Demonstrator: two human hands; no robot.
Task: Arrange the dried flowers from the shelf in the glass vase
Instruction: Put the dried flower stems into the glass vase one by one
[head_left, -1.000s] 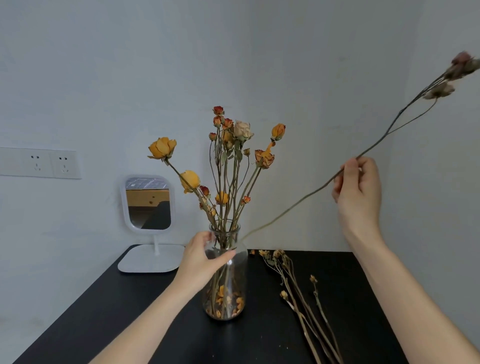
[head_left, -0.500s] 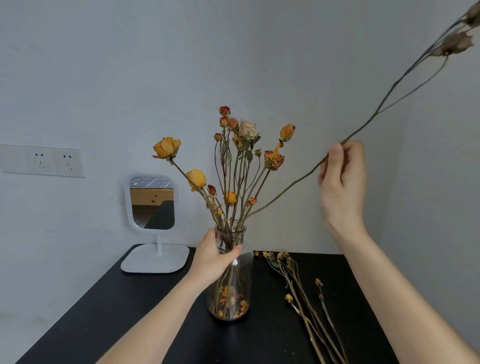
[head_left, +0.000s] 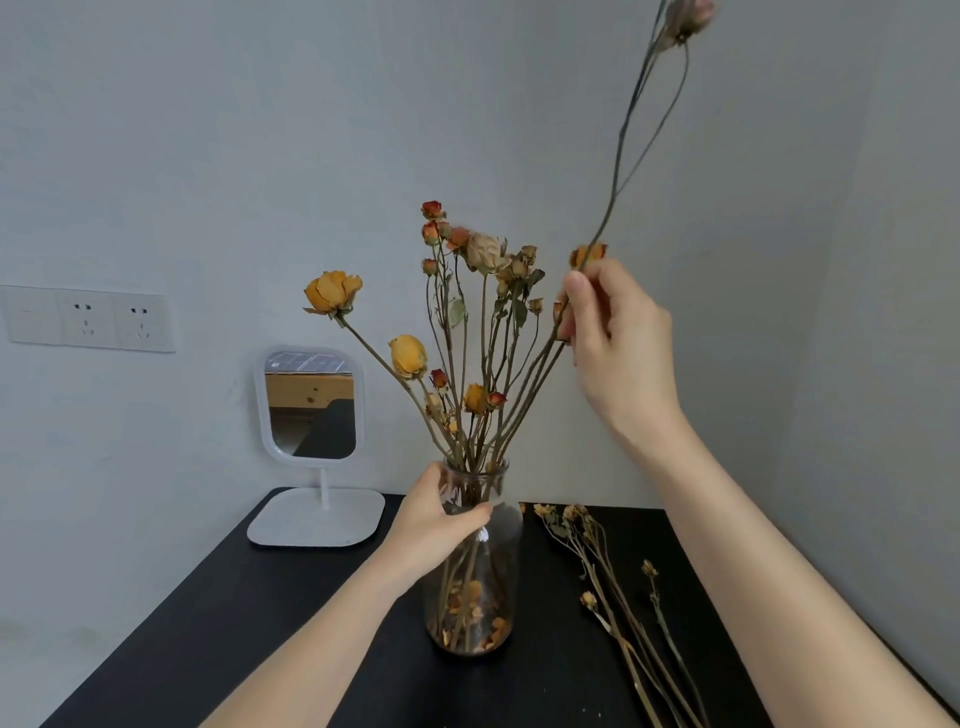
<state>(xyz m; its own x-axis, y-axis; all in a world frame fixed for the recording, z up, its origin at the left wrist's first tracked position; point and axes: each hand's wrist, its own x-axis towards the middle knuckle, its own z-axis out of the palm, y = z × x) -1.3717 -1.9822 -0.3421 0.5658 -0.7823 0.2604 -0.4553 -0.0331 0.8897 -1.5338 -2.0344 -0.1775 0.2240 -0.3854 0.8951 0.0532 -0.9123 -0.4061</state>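
home: vanity mirror (head_left: 310, 402), wall sockets (head_left: 88, 318)

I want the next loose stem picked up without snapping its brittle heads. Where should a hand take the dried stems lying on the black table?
Probably by the bare middle of one stem in the loose dried stems, coming from above with the right hand. They lie flat on the black table right of the clear glass vase, with their heads at the far end.

You have soft, even, rather dim light; the wall (head_left: 208, 130) looks grey-blue and the shadows on it are weak. The black table (head_left: 249, 613) gives no glare. The wide lens bends the edges. The right hand (head_left: 615, 343) is slightly blurred; the mirror (head_left: 310, 402) is sharp.
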